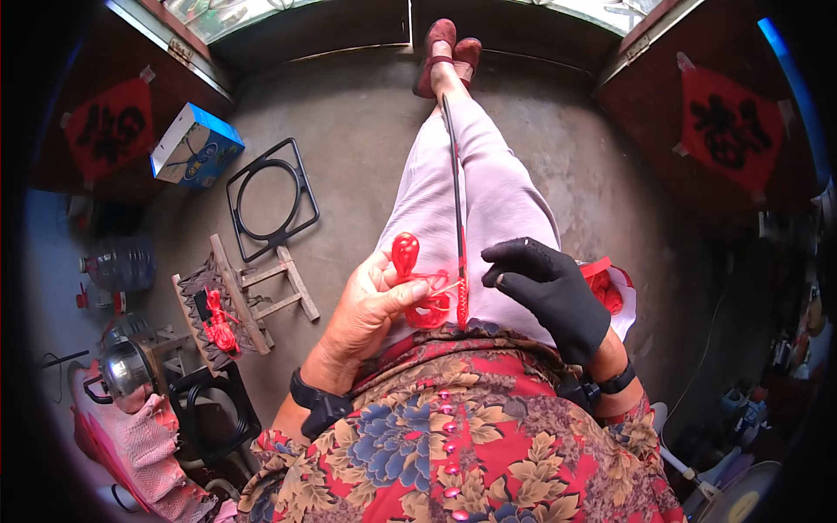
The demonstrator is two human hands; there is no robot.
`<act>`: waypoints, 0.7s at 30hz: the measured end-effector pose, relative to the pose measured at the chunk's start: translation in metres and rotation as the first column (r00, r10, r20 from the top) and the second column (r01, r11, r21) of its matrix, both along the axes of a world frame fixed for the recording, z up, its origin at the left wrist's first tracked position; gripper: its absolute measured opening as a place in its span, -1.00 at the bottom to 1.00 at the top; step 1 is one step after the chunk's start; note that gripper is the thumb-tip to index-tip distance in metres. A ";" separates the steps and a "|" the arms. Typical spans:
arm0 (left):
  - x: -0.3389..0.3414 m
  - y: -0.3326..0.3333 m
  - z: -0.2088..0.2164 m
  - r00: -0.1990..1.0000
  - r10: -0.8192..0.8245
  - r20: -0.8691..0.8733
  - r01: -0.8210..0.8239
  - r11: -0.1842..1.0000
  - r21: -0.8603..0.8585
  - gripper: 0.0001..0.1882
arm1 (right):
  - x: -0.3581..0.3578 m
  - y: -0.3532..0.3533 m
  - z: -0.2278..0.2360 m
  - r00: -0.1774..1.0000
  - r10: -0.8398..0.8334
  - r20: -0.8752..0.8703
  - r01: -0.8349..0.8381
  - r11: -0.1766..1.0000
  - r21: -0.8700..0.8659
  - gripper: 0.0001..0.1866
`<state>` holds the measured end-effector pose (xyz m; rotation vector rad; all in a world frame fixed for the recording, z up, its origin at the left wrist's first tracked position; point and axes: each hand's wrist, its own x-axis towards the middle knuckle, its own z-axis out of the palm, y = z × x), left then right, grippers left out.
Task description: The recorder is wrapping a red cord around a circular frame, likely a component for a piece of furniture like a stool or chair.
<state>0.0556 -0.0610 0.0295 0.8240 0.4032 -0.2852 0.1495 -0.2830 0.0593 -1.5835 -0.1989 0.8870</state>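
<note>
My bare left hand (370,296) is closed, thumb against fingers, on a hank of shiny red cord (404,253). Looser loops hang beside the thumb, and a thin strand runs toward a long dark rod (455,174). That rod lies lengthwise over my lap and legs, its near end wound with red cord (463,301). To the right of the winding is my right hand (554,292) in a black glove. Its fingers are bent, with a gap between them and the thumb, and I see nothing in them. The rod's near tip lies close to my patterned shirt.
A small wooden stool (235,296) at left carries more red cord (220,324). Beyond it are a black square frame (274,199) and a blue-white box (199,146). A bag with red contents (608,292) sits by my right thigh. A metal pot (126,370) stands far left.
</note>
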 end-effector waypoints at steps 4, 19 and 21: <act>0.001 0.008 -0.022 0.981 0.023 0.194 -0.132 0.807 0.576 -0.75 | 0.004 0.001 -0.006 0.988 0.020 0.153 -0.013 0.999 -0.046 -0.67; 0.020 0.023 0.108 0.701 0.109 0.705 -0.061 0.994 -0.093 -0.81 | 0.031 0.045 0.012 0.536 0.404 0.742 -0.458 0.877 -0.147 -0.72; 0.012 0.036 0.117 0.645 0.222 0.731 -0.268 0.962 -0.055 -0.74 | 0.026 0.045 0.041 0.937 0.249 0.245 -0.293 0.942 0.162 -0.85</act>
